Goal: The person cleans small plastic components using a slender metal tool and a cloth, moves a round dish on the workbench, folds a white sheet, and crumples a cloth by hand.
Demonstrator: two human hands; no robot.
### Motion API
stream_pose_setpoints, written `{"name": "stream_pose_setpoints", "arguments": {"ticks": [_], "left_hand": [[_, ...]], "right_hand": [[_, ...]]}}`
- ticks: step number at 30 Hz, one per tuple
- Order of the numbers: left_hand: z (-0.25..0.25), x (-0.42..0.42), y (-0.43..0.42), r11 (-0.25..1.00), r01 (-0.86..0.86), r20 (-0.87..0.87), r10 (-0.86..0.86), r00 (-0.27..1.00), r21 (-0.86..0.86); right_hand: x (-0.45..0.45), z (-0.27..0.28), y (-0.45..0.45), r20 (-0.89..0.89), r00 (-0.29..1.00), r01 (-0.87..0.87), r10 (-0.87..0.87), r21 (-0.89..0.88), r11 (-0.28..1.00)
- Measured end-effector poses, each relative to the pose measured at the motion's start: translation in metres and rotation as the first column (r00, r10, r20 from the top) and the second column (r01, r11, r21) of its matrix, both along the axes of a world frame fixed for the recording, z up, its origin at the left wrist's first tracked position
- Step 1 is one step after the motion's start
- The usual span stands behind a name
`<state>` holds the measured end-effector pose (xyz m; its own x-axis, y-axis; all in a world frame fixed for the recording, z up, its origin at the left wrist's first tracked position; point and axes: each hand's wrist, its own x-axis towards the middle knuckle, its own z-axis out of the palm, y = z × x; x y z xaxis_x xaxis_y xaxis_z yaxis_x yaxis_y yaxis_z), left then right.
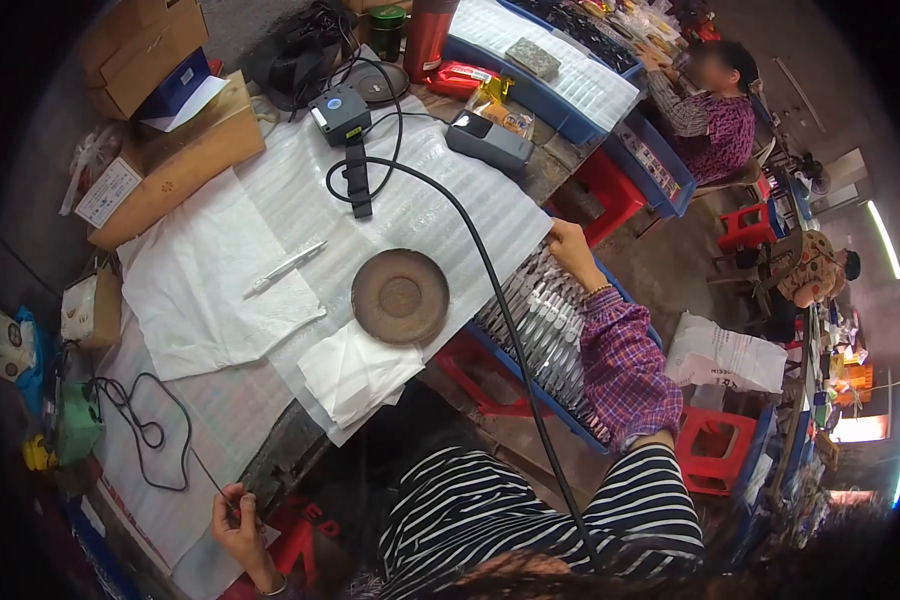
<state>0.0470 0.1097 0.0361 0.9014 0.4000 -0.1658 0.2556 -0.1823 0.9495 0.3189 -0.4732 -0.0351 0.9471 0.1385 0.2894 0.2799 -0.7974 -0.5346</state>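
My left hand [238,530] is near the table's lower left edge, its fingertips pinched around the end of a thin black cable [175,486] that lies looped on the sheeting. My right hand [573,250], in a plaid sleeve, reaches to the far end of a blue tray [560,432]. Slim silvery metal pieces [542,315] fill that tray in rows. The right fingers are curled downward beside the table corner; what they hold, if anything, is hidden. Between my hands, a round brown dish [400,297] sits on the white sheeting, with a white pen [285,268] beyond it.
Folded white cloths [360,375] lie by the dish. A thick black cord [490,260] hangs across the view, near a grey boxy device [490,142] and a small black box [338,115]. Cardboard boxes [185,175] stand at left. Red stools [715,450] and a seated person [705,115] are at right.
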Motion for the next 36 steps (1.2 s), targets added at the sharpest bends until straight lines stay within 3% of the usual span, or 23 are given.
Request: {"name": "stream_pose_setpoints", "arguments": {"ticks": [6, 7, 11, 12, 14, 17, 21, 23, 25, 26, 29, 31, 32, 36], "left_hand": [[-0.007, -0.003, 0.003, 0.999, -0.004, 0.020, 0.003, 1.000, 0.033], [-0.009, -0.004, 0.003, 0.999, -0.009, 0.020, 0.009, 1.000, 0.032], [-0.008, -0.009, -0.003, 0.994, -0.071, 0.022, 0.069, 0.997, 0.085], [0.007, -0.007, -0.007, 0.991, -0.129, -0.163, 0.130, 0.978, 0.018], [0.021, -0.001, -0.019, 0.994, -0.036, -0.056, 0.042, 0.998, 0.105], [0.031, 0.000, -0.032, 0.999, -0.015, -0.077, 0.012, 0.997, -0.039], [0.034, -0.004, -0.041, 0.996, 0.029, -0.065, -0.034, 0.997, -0.090], [0.028, -0.011, -0.042, 0.996, 0.034, -0.055, -0.039, 0.998, -0.079], [0.019, -0.020, -0.041, 0.997, 0.056, -0.042, -0.058, 0.997, -0.060], [0.020, -0.025, -0.040, 0.997, 0.050, -0.044, -0.053, 0.998, -0.059], [0.013, -0.033, -0.039, 0.990, 0.025, -0.122, -0.042, 0.992, -0.138], [0.015, -0.031, -0.036, 0.991, 0.041, -0.091, -0.053, 0.994, -0.124], [0.015, -0.030, -0.036, 0.993, 0.057, -0.066, -0.063, 0.996, -0.103], [0.007, -0.024, -0.032, 0.991, 0.056, -0.102, -0.068, 0.992, -0.120]], "right_hand": [[-0.012, 0.031, -0.029, -0.035, 0.990, 0.141, -0.136, 0.213, 0.967], [-0.015, 0.041, -0.033, -0.151, 0.977, 0.196, -0.150, 0.368, 0.909], [-0.042, 0.103, 0.003, -0.151, 0.985, 0.160, -0.079, 0.658, 0.736], [-0.047, 0.120, 0.021, -0.159, 0.985, 0.151, -0.063, 0.635, 0.757], [-0.052, 0.143, 0.059, -0.145, 0.989, 0.075, 0.025, 0.644, 0.761], [-0.036, 0.164, 0.109, -0.118, 0.961, -0.130, 0.251, 0.608, 0.783], [0.018, 0.178, 0.183, -0.114, 0.810, -0.520, 0.576, 0.316, 0.794], [0.033, 0.190, 0.224, -0.230, 0.724, -0.618, 0.651, 0.204, 0.759], [0.043, 0.193, 0.250, -0.136, 0.729, -0.649, 0.671, 0.178, 0.740], [0.043, 0.200, 0.257, -0.030, 0.744, -0.647, 0.668, 0.219, 0.730], [0.041, 0.207, 0.256, 0.062, 0.812, -0.544, 0.580, 0.440, 0.715], [0.036, 0.189, 0.236, 0.038, 0.881, -0.407, 0.472, 0.569, 0.715], [0.033, 0.175, 0.218, -0.013, 0.905, -0.366, 0.426, 0.489, 0.792], [-0.010, 0.119, 0.170, -0.220, 0.928, -0.097, 0.302, 0.639, 0.763]]}}
